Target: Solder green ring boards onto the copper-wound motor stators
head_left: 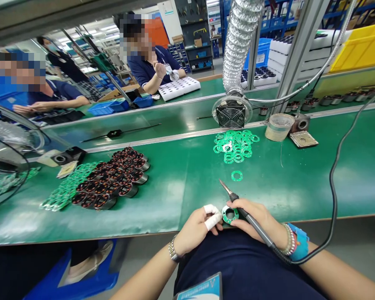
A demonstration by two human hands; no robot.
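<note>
- Head view: right hand (262, 218) fingers pinched a green ring board (225, 217) at the near edge of the tabletop (175, 187); the same hand held a soldering iron (252, 222).
- Left hand (198, 225): wrapped fingers curled beside the board; grip could not be determined.
- Beyond: one loose ring (233, 176), then a ring pile (237, 143).

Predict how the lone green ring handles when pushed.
Lone ring probably stiff: it looks like thin circuit board. Likely light, given its large central hole. Should slide rather than roll, since it lies flat on the bench.
</note>
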